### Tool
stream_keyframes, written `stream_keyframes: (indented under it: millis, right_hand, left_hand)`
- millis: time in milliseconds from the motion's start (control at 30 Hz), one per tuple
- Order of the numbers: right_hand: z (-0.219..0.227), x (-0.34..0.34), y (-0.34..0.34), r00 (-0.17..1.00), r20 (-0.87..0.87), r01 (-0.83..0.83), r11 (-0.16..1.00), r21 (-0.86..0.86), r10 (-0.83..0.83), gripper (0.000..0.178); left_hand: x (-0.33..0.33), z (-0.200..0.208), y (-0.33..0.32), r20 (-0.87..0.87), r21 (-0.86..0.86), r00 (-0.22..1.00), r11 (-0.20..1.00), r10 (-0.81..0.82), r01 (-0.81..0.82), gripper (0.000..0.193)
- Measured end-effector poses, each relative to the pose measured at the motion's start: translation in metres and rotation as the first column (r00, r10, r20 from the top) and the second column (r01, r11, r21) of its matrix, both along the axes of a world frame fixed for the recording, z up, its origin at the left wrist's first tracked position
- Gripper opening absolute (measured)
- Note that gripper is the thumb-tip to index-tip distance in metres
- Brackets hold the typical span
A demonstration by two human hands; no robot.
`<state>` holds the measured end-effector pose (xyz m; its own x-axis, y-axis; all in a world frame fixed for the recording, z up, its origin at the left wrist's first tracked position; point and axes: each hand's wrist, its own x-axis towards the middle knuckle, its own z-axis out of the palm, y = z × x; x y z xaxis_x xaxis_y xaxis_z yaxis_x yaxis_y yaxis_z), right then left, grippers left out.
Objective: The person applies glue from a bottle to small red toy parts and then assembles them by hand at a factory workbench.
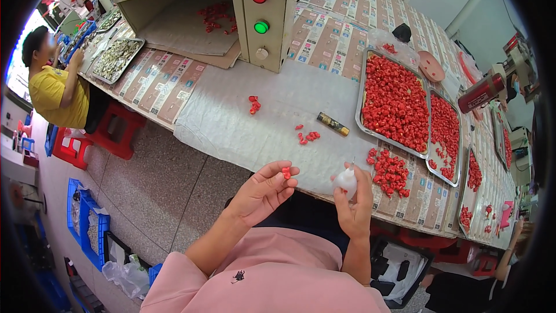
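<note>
Near the table's front edge, my left hand (259,195) pinches a small red piece (286,173) between thumb and fingertips. To its right, my right hand (355,204) is wrapped round a white squeeze bottle (346,182) with a thin needle tip pointing up. A pile of red pieces (390,174) lies on the table just right of that hand. Ahead of both hands, a few loose red pieces (309,137) rest on the pale sheet (231,113). Farther back on the sheet is another small group of red pieces (254,105). A dark, gold-patterned cylinder (333,123) lies near the bottle.
Metal trays of red pieces (395,104) stand at the right. A box-shaped machine (263,40) with red and green lights stands at the back, red pieces inside its opening. A person in yellow (61,87) sits at far left by a tray of small parts (119,58).
</note>
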<state>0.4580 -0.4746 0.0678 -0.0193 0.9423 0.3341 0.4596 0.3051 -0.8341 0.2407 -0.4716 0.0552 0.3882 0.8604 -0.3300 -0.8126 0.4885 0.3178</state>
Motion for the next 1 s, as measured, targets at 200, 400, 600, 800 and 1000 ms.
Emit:
stream_keyframes:
  millis: [200, 400, 600, 800, 1000]
  right_hand:
    - [0.003, 0.005, -0.024, 0.927, -0.376, -0.112, 0.965, -0.238, 0.015, 0.051]
    - [0.011, -0.003, -0.035, 0.825, -0.544, 0.043, 0.976, -0.213, -0.155, 0.052]
    - [0.001, 0.003, -0.035, 0.859, -0.506, 0.028, 0.995, -0.096, -0.073, 0.047]
    - [0.004, 0.003, -0.036, 0.834, -0.55, 0.009, 0.998, -0.061, -0.041, 0.043]
    - [0.002, 0.001, -0.036, 0.853, -0.522, 0.001, 1.0, -0.026, -0.015, 0.043]
  left_hand:
    - [0.003, -0.008, -0.005, -0.011, 0.047, 0.999, 0.998, -0.045, 0.045, 0.023]
    - [0.012, -0.005, -0.009, -0.067, 0.031, 0.997, 0.999, -0.027, 0.029, 0.025]
    - [0.015, -0.004, -0.01, -0.046, 0.032, 0.998, 0.998, -0.048, 0.049, 0.024]
    - [0.015, -0.003, -0.011, 0.024, 0.079, 0.994, 0.991, -0.111, 0.109, 0.031]
    - [0.013, -0.015, -0.015, 0.059, 0.165, 0.984, 0.974, -0.166, 0.154, 0.032]
